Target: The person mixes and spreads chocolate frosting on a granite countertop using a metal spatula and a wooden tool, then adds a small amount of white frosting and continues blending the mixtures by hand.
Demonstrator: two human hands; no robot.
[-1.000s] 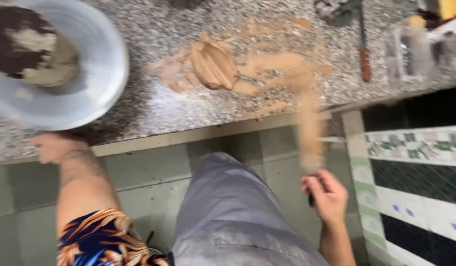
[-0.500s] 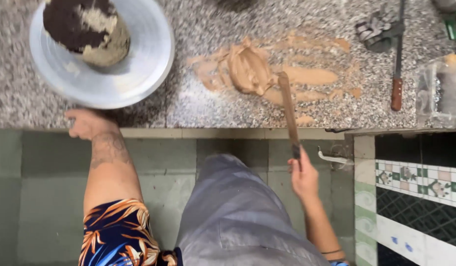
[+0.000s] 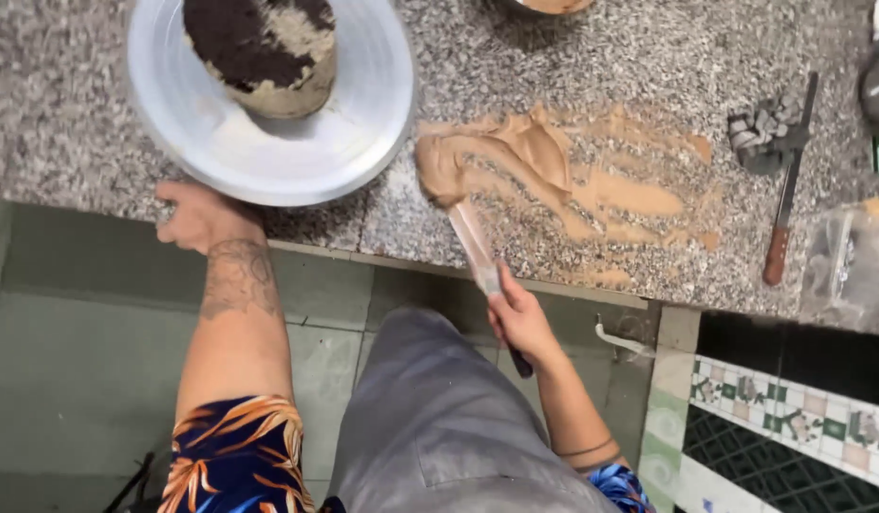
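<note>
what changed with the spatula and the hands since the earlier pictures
The right hand has swung the spatula up from below the counter edge, so its blade now lies in the tan cream smeared on the granite counter. The left hand stays at the counter edge beside the metal plate with the dark cake. The knife lies where it was.

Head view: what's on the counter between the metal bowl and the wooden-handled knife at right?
The tan paste smear, with the spatula tip in it. Otherwise bare speckled granite.
</note>
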